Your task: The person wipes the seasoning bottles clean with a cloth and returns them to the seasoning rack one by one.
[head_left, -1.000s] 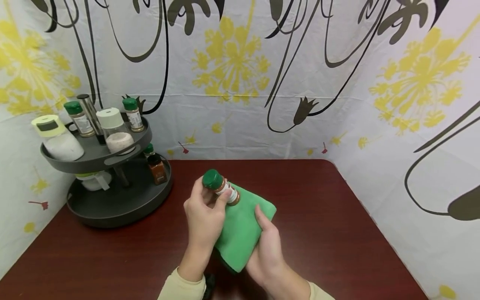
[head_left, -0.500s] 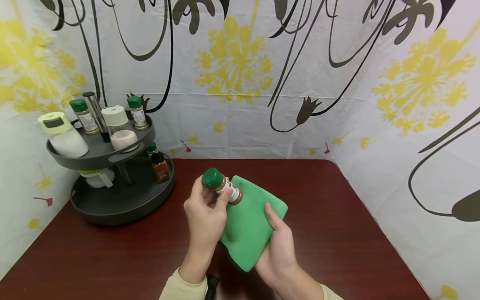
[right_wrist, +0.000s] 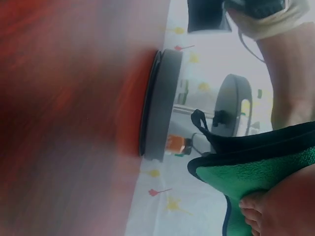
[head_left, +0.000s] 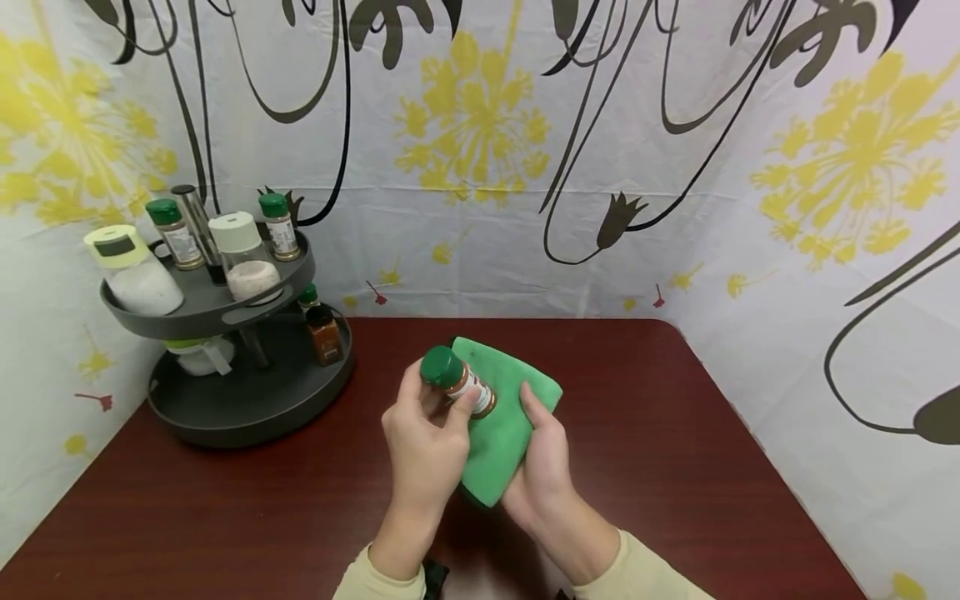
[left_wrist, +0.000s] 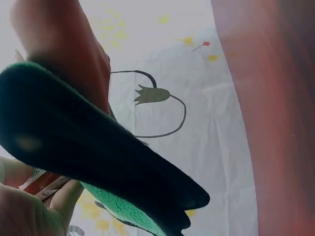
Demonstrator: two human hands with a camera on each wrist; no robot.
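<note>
My left hand grips a spice jar between thumb and fingers. The jar has a green lid, a white label and reddish-brown contents, and it tilts with its lid to the upper left. Behind and below it is a folded green cloth with a dark edge. My right hand holds that cloth by its right side, thumb on top. In the left wrist view the cloth's dark side covers much of the jar. A dark loop hangs from the cloth in the right wrist view.
A two-tier dark grey turntable rack stands at the left of the brown table. Its upper tier bears several jars and a white-lidded container; a brown spice bottle is on the lower tier. Patterned fabric hangs behind.
The cloth and right hand first shift right, then come back left and upward. My left hand has moved slightly right and down with the jar, its grip unchanged. The view has shifted slightly.
</note>
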